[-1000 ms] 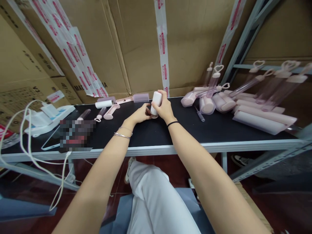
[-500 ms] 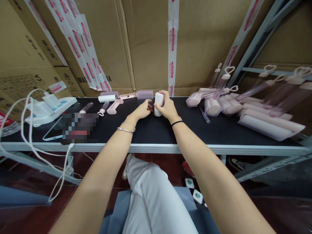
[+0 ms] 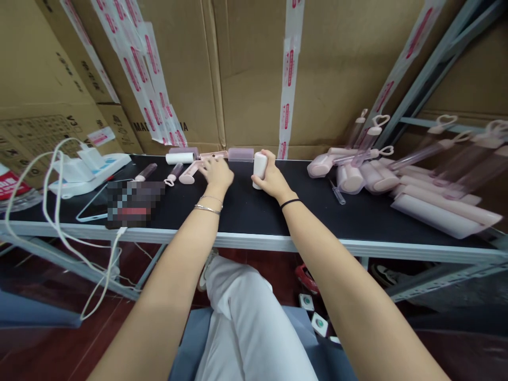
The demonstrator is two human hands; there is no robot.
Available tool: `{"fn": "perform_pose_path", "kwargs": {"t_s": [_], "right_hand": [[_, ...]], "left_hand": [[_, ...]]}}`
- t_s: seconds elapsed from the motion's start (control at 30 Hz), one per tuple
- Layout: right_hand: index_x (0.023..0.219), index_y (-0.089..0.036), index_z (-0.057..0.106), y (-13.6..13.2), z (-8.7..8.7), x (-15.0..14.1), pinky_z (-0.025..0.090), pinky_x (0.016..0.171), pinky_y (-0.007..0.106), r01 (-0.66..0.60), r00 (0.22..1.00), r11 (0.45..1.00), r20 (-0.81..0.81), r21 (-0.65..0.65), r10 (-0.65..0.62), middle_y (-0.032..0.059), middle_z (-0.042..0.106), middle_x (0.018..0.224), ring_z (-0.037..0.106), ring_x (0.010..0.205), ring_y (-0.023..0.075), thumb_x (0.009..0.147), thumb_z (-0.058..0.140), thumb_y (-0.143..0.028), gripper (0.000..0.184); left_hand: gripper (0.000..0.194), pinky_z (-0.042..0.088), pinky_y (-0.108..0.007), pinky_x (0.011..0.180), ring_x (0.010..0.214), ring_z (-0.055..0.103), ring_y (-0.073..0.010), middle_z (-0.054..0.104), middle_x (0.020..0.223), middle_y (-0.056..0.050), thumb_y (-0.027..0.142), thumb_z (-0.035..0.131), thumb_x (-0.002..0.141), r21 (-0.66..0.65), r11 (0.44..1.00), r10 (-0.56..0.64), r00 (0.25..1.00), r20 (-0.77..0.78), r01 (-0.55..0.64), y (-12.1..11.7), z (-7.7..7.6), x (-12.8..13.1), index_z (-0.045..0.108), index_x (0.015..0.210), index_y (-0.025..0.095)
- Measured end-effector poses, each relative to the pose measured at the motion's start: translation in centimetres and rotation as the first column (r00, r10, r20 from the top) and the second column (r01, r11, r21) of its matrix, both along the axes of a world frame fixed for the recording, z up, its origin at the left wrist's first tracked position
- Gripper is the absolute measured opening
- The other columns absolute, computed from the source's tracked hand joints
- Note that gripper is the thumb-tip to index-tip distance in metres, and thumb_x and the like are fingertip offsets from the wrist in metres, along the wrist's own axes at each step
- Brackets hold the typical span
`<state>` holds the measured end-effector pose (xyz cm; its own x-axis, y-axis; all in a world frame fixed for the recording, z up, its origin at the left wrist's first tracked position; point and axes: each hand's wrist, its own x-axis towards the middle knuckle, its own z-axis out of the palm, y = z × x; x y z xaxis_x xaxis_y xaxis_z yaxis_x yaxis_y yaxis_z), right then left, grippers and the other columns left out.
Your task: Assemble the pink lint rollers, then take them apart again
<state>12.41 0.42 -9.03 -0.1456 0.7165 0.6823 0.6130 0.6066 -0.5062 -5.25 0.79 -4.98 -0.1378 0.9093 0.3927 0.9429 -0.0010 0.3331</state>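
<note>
In our right hand (image 3: 268, 177) we grasp a white roll (image 3: 260, 169), thumb on the near side and fingers around the far side. The roll stands nearly upright over the middle of the black tabletop (image 3: 254, 211), leaning slightly.

Our left hand (image 3: 217, 173) is palm down to the left of the roll, apart from it, its fingers spread toward the upper end of a pink handle frame (image 3: 188, 178). The fingers overlap the frame in our view, but we cannot tell whether they grip it or only hover over it.

Along the back edge, we see a second white roll (image 3: 180, 158) lying on its side in front of a translucent purple cover (image 3: 186, 151). A flat pink piece (image 3: 213, 155) lies to the right of these, and another purple cover (image 3: 241, 154) sits just beside that, between our hands and the cardboard (image 3: 254, 79).

Farther left we have two small clear tubes with pink ends, a power strip (image 3: 93, 174) with white plugs, and a phone (image 3: 93, 205) partly hidden by a pixelated patch. On our right, well apart from our hands, pink rollers with heart-shaped loops (image 3: 351, 179) lie piled together, and a small clear stick (image 3: 338, 193) rests near them.
</note>
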Motion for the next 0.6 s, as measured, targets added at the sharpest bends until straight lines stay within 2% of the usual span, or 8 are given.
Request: {"fn": "perform_pose_path", "kwargs": {"t_s": [0.07,0.13,0.2,0.3,0.43,0.53,0.6], "right_hand": [[0.146,-0.022,0.021,0.1,-0.2,-0.1,0.048,0.094,0.056,-0.014,1.0,1.0,0.005,0.003,0.014,0.0176,0.041,0.148,0.062,0.111,0.0337,0.072,0.058,-0.031,0.083],[0.149,-0.023,0.018,0.2,-0.3,-0.1,0.048,0.094,0.057,-0.005,1.0,1.0,0.004,-0.002,0.005,0.0181,0.041,0.148,0.062,0.112,0.0343,0.073,0.058,-0.031,0.086],[0.15,-0.024,0.018,0.2,-0.3,0.1,0.048,0.093,0.058,0.005,1.0,1.0,-0.008,-0.006,-0.005,0.0187,0.044,0.146,0.063,0.11,0.0345,0.073,0.058,-0.031,0.087],[0.149,-0.025,0.02,0.0,-0.1,0.4,0.048,0.09,0.059,0.028,0.998,0.999,-0.058,-0.031,-0.03,0.0189,0.051,0.14,0.065,0.104,0.034,0.072,0.059,-0.032,0.087],[0.15,-0.021,0.021,0.0,0.2,0.6,0.047,0.092,0.06,0.039,0.99,0.986,-0.124,-0.16,-0.06,0.0181,0.063,0.124,0.067,0.096,0.0347,0.07,0.059,-0.035,0.089],[0.15,-0.019,0.024,0.3,0.3,0.4,0.045,0.095,0.06,-0.038,0.983,0.96,-0.181,-0.276,-0.013,0.0171,0.061,0.128,0.066,0.101,0.0359,0.067,0.059,-0.037,0.092],[0.15,-0.019,0.026,0.5,0.4,0.2,0.044,0.098,0.059,-0.108,0.976,0.936,-0.213,-0.334,0.036,0.0156,0.057,0.136,0.062,0.112,0.0371,0.065,0.06,-0.037,0.093]], "left_hand": [[0.057,0.016,-0.073,0.108,0.145,0.016,-0.0466,0.034,0.151,-0.029,0.022,0.057,0.079,0.037,0.976,0.215,0.976,0.014,-0.216,0.0,0.4,-1.5,0.048,0.133,0.008],[0.062,0.016,-0.078,0.102,0.144,0.016,-0.0509,0.031,0.152,-0.031,0.026,0.059,0.077,-0.055,0.953,0.299,0.953,0.039,-0.297,0.3,0.7,-3.0,0.046,0.135,0.008],[0.063,0.019,-0.078,0.101,0.14,0.026,-0.0519,0.034,0.15,-0.033,0.026,0.059,0.077,-0.154,0.935,0.332,0.941,0.07,-0.318,0.6,0.8,-4.2,0.045,0.136,0.007],[0.066,0.029,-0.067,0.104,0.137,0.037,-0.0473,0.04,0.144,-0.034,0.026,0.059,0.078,-0.208,0.938,0.306,0.945,0.118,-0.278,0.7,0.8,-4.8,0.041,0.138,0.005],[0.07,0.039,-0.053,0.102,0.135,0.042,-0.0439,0.046,0.14,-0.034,0.032,0.062,0.078,-0.253,0.96,0.162,0.975,0.15,-0.121,0.6,0.7,-4.0,0.039,0.138,0.003],[0.071,0.041,-0.049,0.1,0.13,0.049,-0.0423,0.051,0.138,-0.032,0.048,0.062,0.08,-0.239,0.971,0.064,0.968,0.241,-0.004,1.0,0.5,-3.2,0.046,0.133,0.004],[0.068,0.042,-0.045,0.101,0.129,0.051,-0.0399,0.053,0.137,-0.029,0.048,0.065,0.078,-0.215,0.975,0.013,0.944,0.329,0.062,1.6,0.2,-2.7,0.051,0.129,0.005]]}}
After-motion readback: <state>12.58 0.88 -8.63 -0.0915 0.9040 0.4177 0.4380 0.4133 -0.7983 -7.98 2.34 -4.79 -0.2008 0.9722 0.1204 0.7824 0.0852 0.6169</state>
